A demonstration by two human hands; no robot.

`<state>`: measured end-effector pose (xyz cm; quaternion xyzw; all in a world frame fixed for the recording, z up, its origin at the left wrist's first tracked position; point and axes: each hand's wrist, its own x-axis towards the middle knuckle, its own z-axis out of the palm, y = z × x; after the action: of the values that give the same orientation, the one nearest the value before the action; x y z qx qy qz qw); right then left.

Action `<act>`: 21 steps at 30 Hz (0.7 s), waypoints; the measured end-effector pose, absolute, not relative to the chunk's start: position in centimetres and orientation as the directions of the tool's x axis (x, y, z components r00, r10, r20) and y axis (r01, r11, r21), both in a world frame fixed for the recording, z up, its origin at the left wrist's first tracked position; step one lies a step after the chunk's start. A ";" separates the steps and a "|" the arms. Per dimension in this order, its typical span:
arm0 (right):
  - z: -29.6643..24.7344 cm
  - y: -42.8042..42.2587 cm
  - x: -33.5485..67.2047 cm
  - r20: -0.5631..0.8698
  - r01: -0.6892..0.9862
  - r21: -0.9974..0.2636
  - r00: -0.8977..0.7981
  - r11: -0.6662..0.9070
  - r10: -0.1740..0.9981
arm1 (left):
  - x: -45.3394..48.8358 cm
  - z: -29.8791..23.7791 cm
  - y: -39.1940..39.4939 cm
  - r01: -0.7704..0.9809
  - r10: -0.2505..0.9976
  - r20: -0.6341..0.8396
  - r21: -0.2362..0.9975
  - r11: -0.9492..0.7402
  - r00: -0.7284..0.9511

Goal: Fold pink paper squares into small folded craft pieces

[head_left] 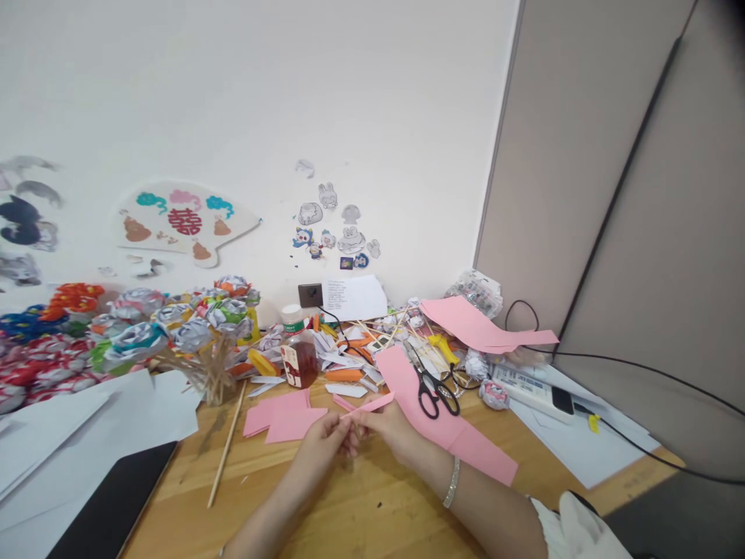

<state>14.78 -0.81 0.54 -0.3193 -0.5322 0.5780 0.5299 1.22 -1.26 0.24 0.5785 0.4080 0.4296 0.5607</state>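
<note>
A folded piece of pink paper point(378, 402) is pinched between both of my hands above the table, its narrow ends sticking up past my fingers. My left hand point(326, 436) closes on its lower left part, and my right hand point(389, 425) grips it from the right; some fingertips are hidden. Flat pink paper squares point(294, 425) lie just left of my hands. To the right, black-handled scissors point(431, 394) rest on a long pink paper sheet point(486, 456). A thin wooden stick point(226, 450) lies on the table further left.
A jar of reddish liquid point(299, 361) stands behind the squares, among paper scraps. Paper flowers on sticks point(192, 330) fill the left back. A black flat object point(116, 505) and white sheets point(52, 427) lie at left. A white power strip point(532, 394) with cables lies at right.
</note>
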 end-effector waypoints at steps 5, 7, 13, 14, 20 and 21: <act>1.0 -1.1 14.8 0.234 -0.272 -0.950 -0.280 0.156 0.931 | 0.9 1.1 -1.5 0.089 0.946 0.118 0.984 -0.152 0.302; 0.9 -1.1 14.9 0.239 -0.254 -0.952 -0.265 0.171 0.934 | 0.7 1.5 -1.6 0.105 0.940 0.138 0.978 -0.178 0.311; 0.4 -0.4 15.4 0.278 -0.223 -0.949 -0.254 0.223 0.926 | 0.6 1.7 -1.5 0.031 0.931 0.094 0.993 -0.112 0.352; 0.3 -0.3 15.4 0.286 -0.221 -0.947 -0.255 0.233 0.924 | 0.5 1.6 -1.5 0.020 0.929 0.087 0.995 -0.101 0.361; 0.2 -0.2 15.5 0.290 -0.216 -0.948 -0.284 0.234 0.914 | 0.4 2.0 -1.4 -0.016 0.909 0.117 0.993 -0.121 0.400; 0.2 -0.3 15.4 0.288 -0.224 -0.947 -0.284 0.229 0.914 | 0.4 2.1 -1.4 -0.024 0.905 0.117 0.993 -0.118 0.409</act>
<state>15.44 -0.25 0.23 -0.2947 -0.5860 0.5464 0.5208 0.45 -1.43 2.13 0.6231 0.3536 0.4131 0.5622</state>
